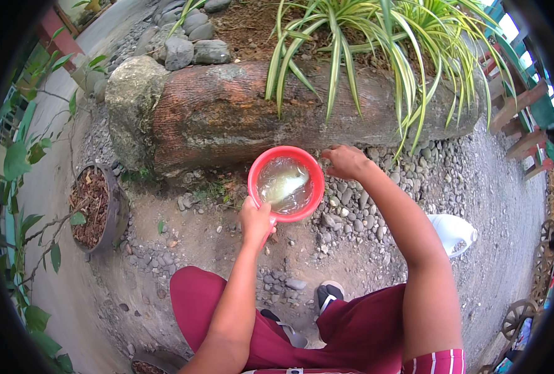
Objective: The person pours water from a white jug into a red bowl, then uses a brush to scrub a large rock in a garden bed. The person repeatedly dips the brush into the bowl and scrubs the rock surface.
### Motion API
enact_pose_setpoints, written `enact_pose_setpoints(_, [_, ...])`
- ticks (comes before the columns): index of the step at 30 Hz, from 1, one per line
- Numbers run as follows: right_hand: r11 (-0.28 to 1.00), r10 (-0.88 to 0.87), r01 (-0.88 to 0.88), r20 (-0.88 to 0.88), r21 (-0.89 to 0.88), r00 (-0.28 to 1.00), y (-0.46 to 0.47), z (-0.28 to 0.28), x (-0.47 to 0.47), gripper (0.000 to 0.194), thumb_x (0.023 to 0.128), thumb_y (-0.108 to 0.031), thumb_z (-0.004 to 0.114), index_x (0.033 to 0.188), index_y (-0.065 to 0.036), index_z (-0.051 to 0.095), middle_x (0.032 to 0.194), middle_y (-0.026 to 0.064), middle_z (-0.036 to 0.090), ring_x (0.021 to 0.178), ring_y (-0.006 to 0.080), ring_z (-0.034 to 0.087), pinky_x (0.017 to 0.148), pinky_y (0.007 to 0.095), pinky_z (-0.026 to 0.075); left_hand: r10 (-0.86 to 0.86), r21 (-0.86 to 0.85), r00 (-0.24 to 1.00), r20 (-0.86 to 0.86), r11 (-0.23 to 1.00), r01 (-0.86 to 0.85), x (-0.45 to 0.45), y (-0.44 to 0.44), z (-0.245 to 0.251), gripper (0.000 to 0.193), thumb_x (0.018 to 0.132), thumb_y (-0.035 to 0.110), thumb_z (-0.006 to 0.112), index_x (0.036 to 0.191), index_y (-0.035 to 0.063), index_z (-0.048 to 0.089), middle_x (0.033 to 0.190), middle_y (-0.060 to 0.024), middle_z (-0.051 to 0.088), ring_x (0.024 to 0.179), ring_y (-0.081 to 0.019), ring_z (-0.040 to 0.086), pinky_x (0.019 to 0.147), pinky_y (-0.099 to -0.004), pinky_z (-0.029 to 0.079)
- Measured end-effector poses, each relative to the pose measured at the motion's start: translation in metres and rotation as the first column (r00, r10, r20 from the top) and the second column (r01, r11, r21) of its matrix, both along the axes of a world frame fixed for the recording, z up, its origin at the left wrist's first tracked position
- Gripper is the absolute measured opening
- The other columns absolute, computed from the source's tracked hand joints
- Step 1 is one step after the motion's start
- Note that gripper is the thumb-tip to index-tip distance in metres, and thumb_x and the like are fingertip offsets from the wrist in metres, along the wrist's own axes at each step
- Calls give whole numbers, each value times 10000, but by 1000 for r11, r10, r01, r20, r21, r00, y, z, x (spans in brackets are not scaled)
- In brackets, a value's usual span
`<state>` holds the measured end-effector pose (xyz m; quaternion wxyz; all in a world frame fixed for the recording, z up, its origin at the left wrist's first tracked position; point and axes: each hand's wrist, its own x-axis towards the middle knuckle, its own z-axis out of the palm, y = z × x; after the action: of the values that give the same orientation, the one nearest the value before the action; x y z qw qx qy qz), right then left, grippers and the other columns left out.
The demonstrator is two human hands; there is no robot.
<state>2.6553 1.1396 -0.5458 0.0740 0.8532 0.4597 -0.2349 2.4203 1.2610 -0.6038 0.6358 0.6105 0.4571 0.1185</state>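
A red plastic dipper (317, 167) with cloudy, rippling water (277, 180) in it is held out before me. My left hand (254, 219) grips its handle, thumb on top near the rim. A bright pale patch shows in the water; I cannot tell whether it is a reflection or something lying there. Just right of the rim, apart from it, hovers my right hand (345, 161). Its fingers are loosely bent and spread, with nothing visible in them. Beyond the dipper lies a bark-textured, log-shaped planter edge (221, 107).
Green-and-yellow striped plants (337, 61) droop over the edging, beside a large rock (134, 103). Pebbles (352, 212) cover the ground below. A white plastic jug (451, 233) lies at right. At left stand a soil-filled pot (111, 210) and leafy branches (17, 159).
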Motion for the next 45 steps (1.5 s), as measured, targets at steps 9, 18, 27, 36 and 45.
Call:
enact_pose_setpoints(9, [948,-317,313,64,64,946,-134,-30,25,514,817,-270,675,1272,-105,504,1205,155,546,1160,328,523,951,425,461,-196,-74,973,120,976,206,63,-79,-6,187,788,63,534,930,-59,522,785,-167,611,514,-228,618,379,-342,514])
enact_pose_setpoints(18, [881,-463,465,36,-87,885,-243,-40,-4,420,790,-52,561,1199,-58,466,1163,176,534,1110,367,542,934,430,472,-387,-112,919,70,913,393,79,-136,-15,178,807,74,550,947,-34,529,779,-131,612,501,-195,607,381,-326,518])
enact_pose_setpoints(27, [779,-612,603,3,-169,791,-301,-70,-40,366,801,-59,568,1156,-63,481,1175,178,526,1146,352,526,929,426,485,-537,-119,842,55,834,539,85,-167,-22,238,819,60,533,1038,-33,529,804,-107,613,502,-164,597,383,-301,519])
enact_pose_setpoints(36, [846,-533,532,-40,-46,845,-286,-53,-15,352,765,-85,603,1110,-33,553,1113,187,582,1082,329,577,921,401,488,-460,-135,870,176,865,484,94,-176,-14,170,791,82,545,892,-51,516,729,-160,611,490,-255,627,412,-364,510])
enact_pose_setpoints(45, [849,-520,525,82,-56,850,-266,40,-49,319,740,-68,615,1056,-38,591,1078,180,589,1013,331,611,881,412,498,-438,16,886,151,897,441,103,-162,5,183,787,101,543,883,-54,522,709,-218,624,482,-311,630,428,-413,509])
